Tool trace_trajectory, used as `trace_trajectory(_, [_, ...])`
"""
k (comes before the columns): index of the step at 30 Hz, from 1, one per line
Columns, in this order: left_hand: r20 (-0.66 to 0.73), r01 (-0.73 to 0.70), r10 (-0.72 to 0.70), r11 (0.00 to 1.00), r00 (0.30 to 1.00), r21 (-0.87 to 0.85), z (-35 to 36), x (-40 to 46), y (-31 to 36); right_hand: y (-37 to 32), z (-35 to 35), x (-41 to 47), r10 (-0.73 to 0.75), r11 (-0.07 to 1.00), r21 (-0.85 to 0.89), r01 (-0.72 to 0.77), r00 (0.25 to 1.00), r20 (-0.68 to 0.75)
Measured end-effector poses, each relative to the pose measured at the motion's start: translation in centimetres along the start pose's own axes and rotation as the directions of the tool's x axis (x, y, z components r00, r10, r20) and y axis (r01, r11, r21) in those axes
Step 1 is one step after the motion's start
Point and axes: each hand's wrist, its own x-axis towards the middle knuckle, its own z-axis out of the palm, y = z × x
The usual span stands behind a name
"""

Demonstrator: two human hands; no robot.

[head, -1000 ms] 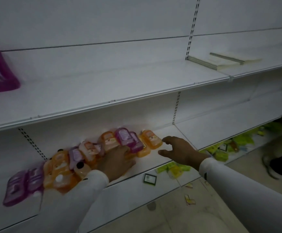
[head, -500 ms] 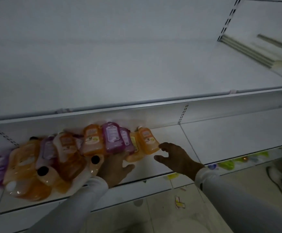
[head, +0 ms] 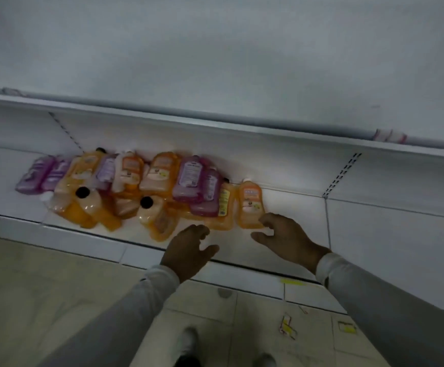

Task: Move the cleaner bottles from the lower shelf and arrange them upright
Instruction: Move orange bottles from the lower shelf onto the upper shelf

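Several orange and purple cleaner bottles lie in a heap on the white lower shelf [head: 295, 215]. The rightmost orange bottle [head: 250, 202] lies flat with its white cap toward the back. My right hand [head: 284, 238] hovers at this bottle's near end, fingers curved, fingertips at its base, holding nothing. My left hand [head: 189, 250] hangs just in front of the heap with loosely curled fingers, empty, close to an orange bottle [head: 160, 221] with a black cap. A purple bottle [head: 189, 178] rests on top of the pile's middle.
The white upper shelf [head: 215, 75] juts out above the heap. To the right of the bottles the lower shelf shows bare white surface. Tiled floor [head: 56, 287] lies below, with small scraps of paper [head: 285, 325] and my shoes at the bottom edge.
My view has tilted downward and shifted. Both hands have drawn back slightly from the heap toward the shelf's front edge; my right hand stays by the rightmost orange bottle.
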Motion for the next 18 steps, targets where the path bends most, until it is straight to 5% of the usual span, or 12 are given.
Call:
trace_trajectory(12, [-0.31, 0.219, -0.219, 0.975, 0.925, -0.037, -5.0, 0.0, -9.4, -0.3, 6.5, 3.2, -0.035, 0.999, 0.043, 0.03, 0.993, 0.115])
trace_trajectory(18, [-0.358, 0.154, -0.15, 0.988, 0.922, -0.016, -6.4, 3.5, -12.9, -2.1, 9.8, 7.4, 0.044, 0.993, 0.108, -0.036, 0.996, -0.072])
